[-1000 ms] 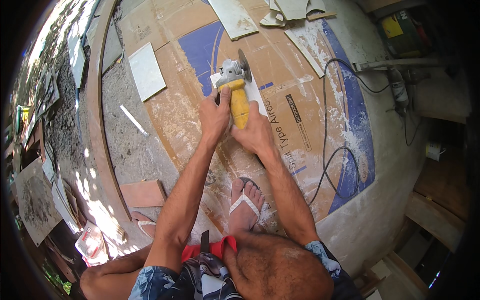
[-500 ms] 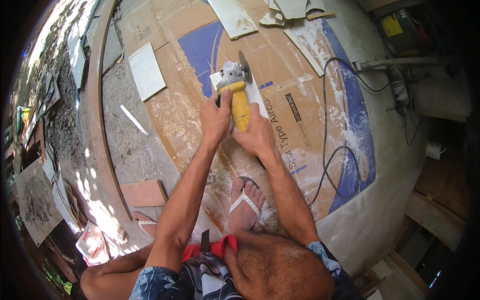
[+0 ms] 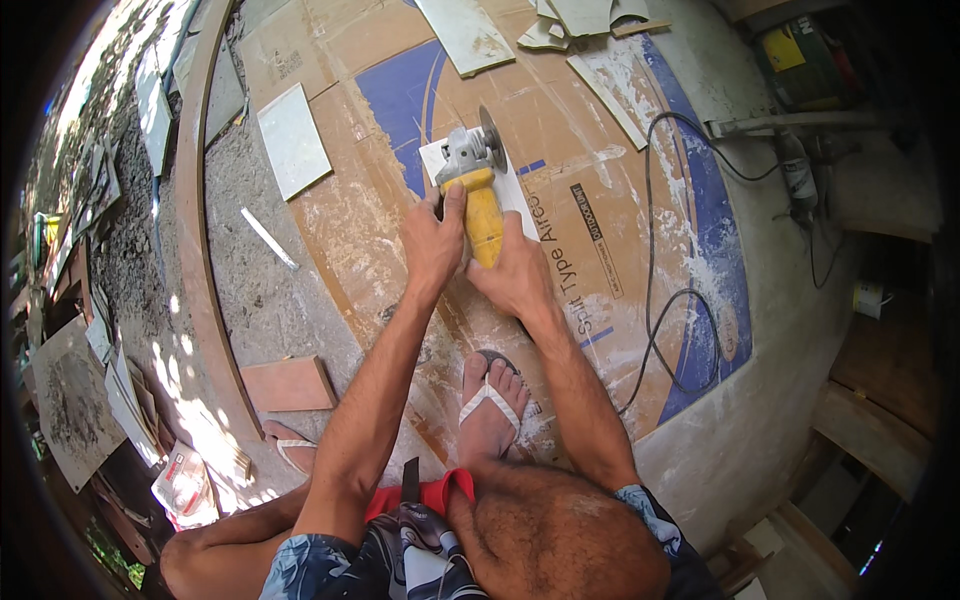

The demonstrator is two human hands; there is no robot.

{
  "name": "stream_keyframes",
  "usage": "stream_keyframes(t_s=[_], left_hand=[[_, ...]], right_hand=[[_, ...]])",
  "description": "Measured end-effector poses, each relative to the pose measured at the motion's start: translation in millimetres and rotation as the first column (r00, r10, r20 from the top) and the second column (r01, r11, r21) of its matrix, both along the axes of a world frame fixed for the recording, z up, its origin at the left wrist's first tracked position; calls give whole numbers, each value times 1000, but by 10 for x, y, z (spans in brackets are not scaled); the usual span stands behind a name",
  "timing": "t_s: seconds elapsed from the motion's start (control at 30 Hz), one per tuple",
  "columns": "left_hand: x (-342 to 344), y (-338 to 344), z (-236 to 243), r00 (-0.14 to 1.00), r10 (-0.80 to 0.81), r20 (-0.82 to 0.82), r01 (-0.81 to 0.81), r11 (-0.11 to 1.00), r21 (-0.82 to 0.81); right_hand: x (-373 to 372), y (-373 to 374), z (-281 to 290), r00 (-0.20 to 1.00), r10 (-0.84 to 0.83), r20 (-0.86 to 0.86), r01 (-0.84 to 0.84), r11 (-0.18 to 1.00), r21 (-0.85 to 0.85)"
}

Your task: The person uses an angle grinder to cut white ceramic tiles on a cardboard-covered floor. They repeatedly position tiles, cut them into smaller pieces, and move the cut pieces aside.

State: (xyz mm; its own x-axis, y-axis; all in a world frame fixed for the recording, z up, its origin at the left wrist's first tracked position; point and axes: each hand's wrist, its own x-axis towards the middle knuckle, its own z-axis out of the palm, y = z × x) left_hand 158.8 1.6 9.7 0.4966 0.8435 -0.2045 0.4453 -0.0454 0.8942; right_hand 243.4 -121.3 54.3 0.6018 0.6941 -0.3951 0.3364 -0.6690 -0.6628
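Both my hands are closed on a yellow angle grinder (image 3: 484,215) with a grey metal head. Its thin round cutting disc (image 3: 491,135) stands on edge at the head's right side. My left hand (image 3: 434,240) grips the tool's left side near the head, with the thumb along the yellow body. Around the rear of the body wraps my right hand (image 3: 515,270). Beneath the grinder lies a white tile (image 3: 519,205), mostly covered by the tool and my hands. Whether the disc touches the tile or spins, I cannot tell.
Dusty flattened cardboard (image 3: 570,120) covers the floor. Another white tile (image 3: 294,142) lies to the left, and broken tile pieces (image 3: 580,18) sit at the far edge. A black cord (image 3: 650,250) loops on the right. A wooden beam (image 3: 190,200) and reddish block (image 3: 288,384) are left of my feet.
The grinder and both hands have shifted very slightly toward me and to the right. My grip looks the same, and the surrounding tiles have stayed put.
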Motion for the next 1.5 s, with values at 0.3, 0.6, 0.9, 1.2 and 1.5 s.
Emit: stream_keyframes(t_s=[0.3,0.6,0.9,1.2,1.5], left_hand=[[-19,-57,39,1000,-7,-2,7,1000,-12],[-42,-109,24,1000,-9,-16,8,999,-34],[-88,-160,-29,999,9,43,-8,1000,-9],[-110,-206,-2,1000,10,29,-10,1000,-5],[-121,-272,75,1000,-23,-15,23,999,-33]], right_hand=[[-39,-65,-44,999,-4,43,3,1000,12],[-63,-126,-34,999,-11,34,11,1000,1],[-100,-157,-6,1000,-19,21,19,1000,-5],[-131,-206,-19,999,-19,37,19,1000,-6],[-129,-286,-26,999,-17,36,17,1000,7]])
